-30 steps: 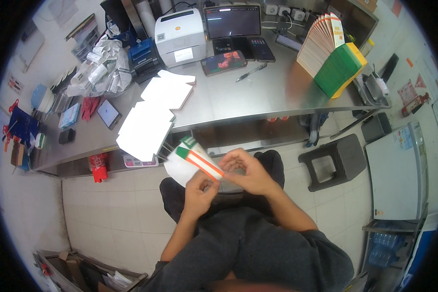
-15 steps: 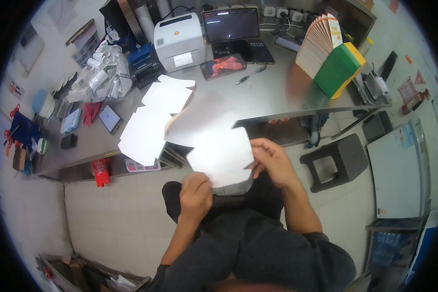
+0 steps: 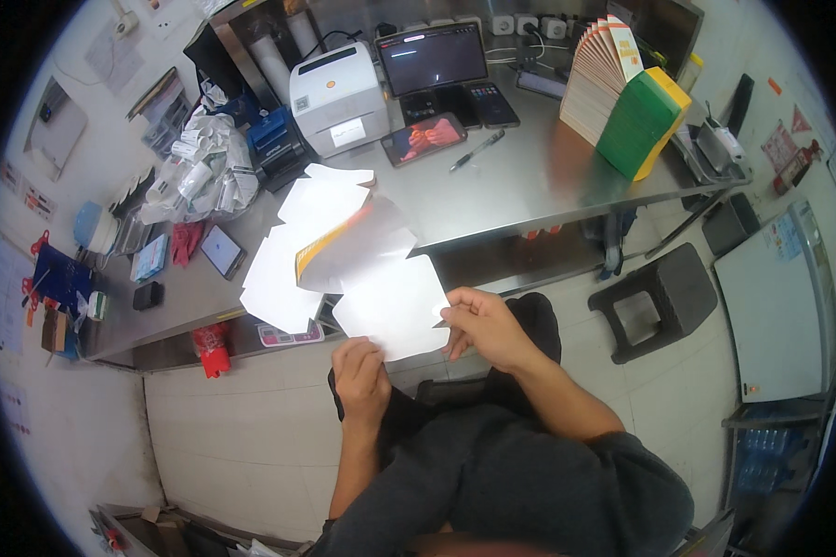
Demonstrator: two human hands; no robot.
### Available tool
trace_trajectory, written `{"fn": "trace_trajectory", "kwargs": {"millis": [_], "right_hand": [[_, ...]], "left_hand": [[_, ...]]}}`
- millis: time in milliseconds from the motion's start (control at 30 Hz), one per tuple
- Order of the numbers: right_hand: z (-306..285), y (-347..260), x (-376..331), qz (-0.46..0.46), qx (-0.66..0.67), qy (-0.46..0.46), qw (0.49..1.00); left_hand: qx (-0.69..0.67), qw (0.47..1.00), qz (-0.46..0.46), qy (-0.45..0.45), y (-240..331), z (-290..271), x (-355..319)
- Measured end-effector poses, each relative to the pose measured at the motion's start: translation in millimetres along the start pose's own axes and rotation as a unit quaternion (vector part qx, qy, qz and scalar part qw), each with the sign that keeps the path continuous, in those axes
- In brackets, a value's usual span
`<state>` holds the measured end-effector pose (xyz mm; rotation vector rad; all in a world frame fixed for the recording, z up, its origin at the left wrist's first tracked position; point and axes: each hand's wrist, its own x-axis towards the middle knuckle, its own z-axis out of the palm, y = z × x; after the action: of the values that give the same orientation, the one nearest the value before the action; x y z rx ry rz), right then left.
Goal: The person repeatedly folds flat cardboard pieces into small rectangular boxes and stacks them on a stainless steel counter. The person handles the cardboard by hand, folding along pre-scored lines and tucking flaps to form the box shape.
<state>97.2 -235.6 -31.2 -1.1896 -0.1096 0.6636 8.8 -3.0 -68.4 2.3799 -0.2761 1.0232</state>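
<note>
A white die-cut carton blank (image 3: pixel 395 311) is stretched between my hands above my lap. My left hand (image 3: pixel 360 376) pinches its near left edge. On the right edge, beside a notch, the thumb and fingers of my right hand (image 3: pixel 483 320) are closed. The blank's far part bends upward, and a strip of orange and yellow print shows along its curled edge. Behind it, flat on the metal table (image 3: pixel 492 195), lie more white carton blanks (image 3: pixel 279 283), partly covered by the one I hold.
At the back stand a white label printer (image 3: pixel 339 97), a laptop (image 3: pixel 434 60) and phones. A pen (image 3: pixel 476 150) lies before them. Green-and-yellow folded cartons (image 3: pixel 643 125) stand at the right. A crumpled plastic bag (image 3: pixel 204 162) sits left. Below right is a dark stool (image 3: pixel 655 302).
Both hands and the held blank have shifted left in the picture. The blank's far part has curled, bringing its orange printed side into sight. The whole view has also turned slightly.
</note>
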Motion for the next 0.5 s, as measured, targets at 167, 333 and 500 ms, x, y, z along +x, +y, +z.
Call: {"fn": "trace_trajectory", "kwargs": {"millis": [167, 333, 500], "right_hand": [[-5, 20, 14, 0.015, 0.012, 0.064, 0.998], [-12, 32, 16, 0.03, 0.044, 0.078, 0.996], [-10, 41, 20, -0.007, 0.082, 0.085, 0.993]], "left_hand": [[-0.015, 1.0, 0.004, -0.013, -2, 3, -4], [-0.041, 0.999, -0.006, -0.034, -4, 5, -2], [0.01, 0.993, -0.015, -0.121, 6, 1, 4]]}}
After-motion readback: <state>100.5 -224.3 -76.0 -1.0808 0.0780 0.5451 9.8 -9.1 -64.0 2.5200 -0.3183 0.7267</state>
